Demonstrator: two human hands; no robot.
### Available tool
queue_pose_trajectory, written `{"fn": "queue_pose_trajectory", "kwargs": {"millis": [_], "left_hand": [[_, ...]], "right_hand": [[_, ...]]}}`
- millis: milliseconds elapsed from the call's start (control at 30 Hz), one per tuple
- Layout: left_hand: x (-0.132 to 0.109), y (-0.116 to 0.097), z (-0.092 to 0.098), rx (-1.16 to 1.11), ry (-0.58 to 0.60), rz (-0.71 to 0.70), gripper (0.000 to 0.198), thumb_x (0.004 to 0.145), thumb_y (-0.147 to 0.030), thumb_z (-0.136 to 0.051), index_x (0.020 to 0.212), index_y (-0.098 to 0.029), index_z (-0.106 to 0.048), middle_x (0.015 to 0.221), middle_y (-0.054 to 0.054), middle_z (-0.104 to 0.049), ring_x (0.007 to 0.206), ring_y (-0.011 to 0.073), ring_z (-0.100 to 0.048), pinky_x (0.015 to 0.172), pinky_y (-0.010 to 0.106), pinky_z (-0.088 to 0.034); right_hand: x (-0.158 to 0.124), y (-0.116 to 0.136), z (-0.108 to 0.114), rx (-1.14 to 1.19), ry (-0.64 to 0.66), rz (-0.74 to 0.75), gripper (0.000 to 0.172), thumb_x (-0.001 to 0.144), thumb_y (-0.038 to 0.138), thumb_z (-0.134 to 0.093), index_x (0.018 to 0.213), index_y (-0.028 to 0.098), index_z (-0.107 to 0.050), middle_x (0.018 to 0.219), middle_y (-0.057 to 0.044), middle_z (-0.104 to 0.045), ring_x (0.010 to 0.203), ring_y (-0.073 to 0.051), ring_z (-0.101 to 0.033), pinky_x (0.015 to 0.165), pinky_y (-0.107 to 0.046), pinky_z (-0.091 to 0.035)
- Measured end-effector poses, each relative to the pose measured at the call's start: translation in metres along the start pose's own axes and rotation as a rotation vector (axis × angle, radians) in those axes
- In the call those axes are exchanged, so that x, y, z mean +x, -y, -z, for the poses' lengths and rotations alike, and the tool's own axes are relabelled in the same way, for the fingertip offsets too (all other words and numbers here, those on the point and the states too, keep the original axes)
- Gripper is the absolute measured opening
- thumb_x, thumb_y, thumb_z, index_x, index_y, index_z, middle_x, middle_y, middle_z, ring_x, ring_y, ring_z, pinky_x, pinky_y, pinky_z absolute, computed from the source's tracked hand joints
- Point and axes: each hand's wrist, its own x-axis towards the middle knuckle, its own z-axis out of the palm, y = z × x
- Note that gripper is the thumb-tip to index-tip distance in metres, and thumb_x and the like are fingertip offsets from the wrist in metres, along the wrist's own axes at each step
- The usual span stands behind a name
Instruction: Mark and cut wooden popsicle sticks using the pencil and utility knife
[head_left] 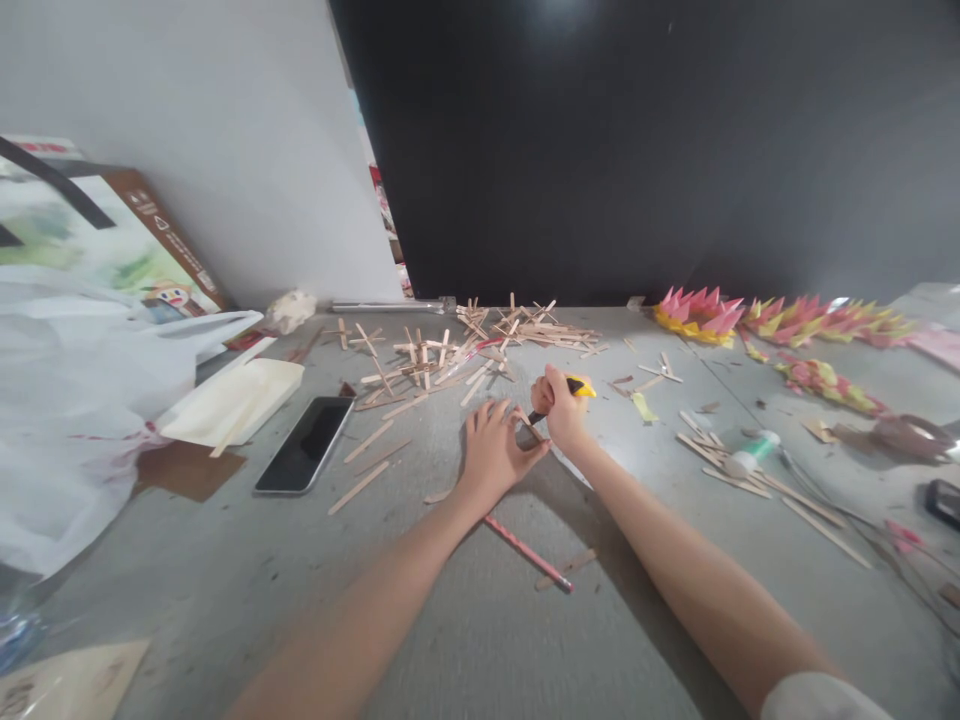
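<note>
My right hand is wrapped round a yellow and black craft knife, its dark tip pointing down and left toward a small wooden stick. That stick lies between the thumb and fingers of my left hand, which presses on the table with its other fingers spread. Under my left wrist a red patterned pencil sticks out toward the lower right. Just beyond both hands is a loose heap of wooden sticks, some joined in crosses.
A black phone, a cream tray and a white plastic bag are at left. Pink and yellow paper crowns, a glue stick, tape and a cable lie at right. A dark panel stands behind.
</note>
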Motion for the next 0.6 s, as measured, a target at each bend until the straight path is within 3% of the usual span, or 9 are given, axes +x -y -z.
{"fn": "queue_pose_trajectory", "kwargs": {"millis": [200, 367, 500, 600], "left_hand": [[-0.001, 0.001, 0.000, 0.012, -0.007, -0.013, 0.050, 0.085, -0.062, -0.074, 0.120, -0.026, -0.073, 0.146, 0.010, -0.062, 0.141, 0.0387, -0.047, 0.116, 0.056, -0.036], [0.000, 0.003, -0.002, 0.015, -0.027, -0.040, 0.053, 0.087, -0.066, -0.070, 0.122, -0.026, -0.072, 0.146, 0.010, -0.063, 0.141, 0.0388, -0.047, 0.115, 0.056, -0.036], [0.000, 0.003, -0.003, 0.015, -0.027, -0.019, 0.048, 0.085, -0.062, -0.073, 0.119, -0.028, -0.072, 0.147, 0.008, -0.063, 0.140, 0.0375, -0.048, 0.116, 0.055, -0.036], [0.001, 0.003, -0.003, 0.027, 0.003, 0.015, 0.047, 0.083, -0.059, -0.075, 0.119, -0.028, -0.073, 0.149, 0.008, -0.062, 0.142, 0.0375, -0.047, 0.118, 0.055, -0.035]], "right_hand": [[0.003, -0.004, 0.006, -0.124, 0.049, -0.041, 0.063, 0.087, 0.060, -0.070, 0.050, 0.025, -0.032, 0.043, 0.009, -0.028, 0.038, -0.006, -0.022, 0.039, -0.026, -0.016], [0.004, -0.002, 0.016, -0.041, 0.161, -0.036, 0.071, 0.089, 0.068, -0.066, 0.048, 0.026, -0.026, 0.041, 0.009, -0.020, 0.038, -0.007, -0.017, 0.041, -0.028, -0.014], [-0.002, -0.006, 0.020, -0.041, 0.241, 0.010, 0.070, 0.091, 0.064, -0.065, 0.047, 0.025, -0.028, 0.042, 0.008, -0.021, 0.040, -0.008, -0.017, 0.045, -0.029, -0.017], [-0.009, -0.010, 0.018, -0.165, 0.286, 0.019, 0.067, 0.093, 0.062, -0.063, 0.048, 0.024, -0.029, 0.045, 0.007, -0.023, 0.044, -0.009, -0.021, 0.048, -0.029, -0.019]]}}
